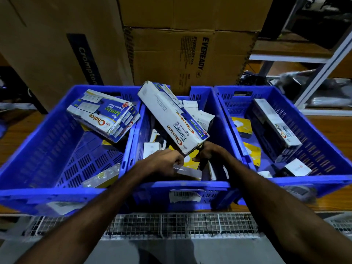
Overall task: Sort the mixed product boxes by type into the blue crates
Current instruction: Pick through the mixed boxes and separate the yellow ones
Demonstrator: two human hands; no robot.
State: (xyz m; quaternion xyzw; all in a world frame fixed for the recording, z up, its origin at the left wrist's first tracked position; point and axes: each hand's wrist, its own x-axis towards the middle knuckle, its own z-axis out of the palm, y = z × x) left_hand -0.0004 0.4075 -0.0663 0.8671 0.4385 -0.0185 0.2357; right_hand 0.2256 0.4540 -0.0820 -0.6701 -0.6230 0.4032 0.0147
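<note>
Your left hand point(163, 161) gripping a flat box point(187, 171), right hand point(208, 152) curled, contents unclear, long box point(171, 119) at 12 o'clock, middle crate point(190, 184)

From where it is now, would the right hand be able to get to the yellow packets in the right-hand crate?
Probably yes. The yellow packets lie uncovered along the right crate's near-left side, just over the wall from the right hand. That hand is low in the middle crate, at a long white box, so it must lift over the rim first.
</note>
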